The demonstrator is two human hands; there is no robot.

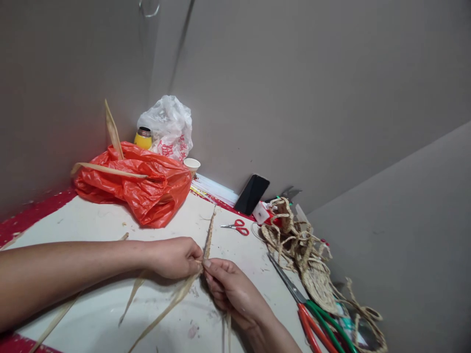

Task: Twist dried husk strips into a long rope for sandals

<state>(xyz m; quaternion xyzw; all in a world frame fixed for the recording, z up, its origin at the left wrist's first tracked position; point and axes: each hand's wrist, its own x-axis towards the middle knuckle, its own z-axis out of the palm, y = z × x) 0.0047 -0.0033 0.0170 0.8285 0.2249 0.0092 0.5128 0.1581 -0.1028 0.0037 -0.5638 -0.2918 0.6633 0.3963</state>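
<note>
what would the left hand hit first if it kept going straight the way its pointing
The left hand points rightward along the table. Almost at once it meets the braided straw strand it pinches, then the right hand fingertips. Beyond those lie the small red scissors, though depth is uncertain.

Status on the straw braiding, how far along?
Done: a short braided cord stands up from the pinch, and woven straw pieces lie piled to the right. In hand: left hand and right hand grip its base. Left: loose strips trail unbraided.
</note>
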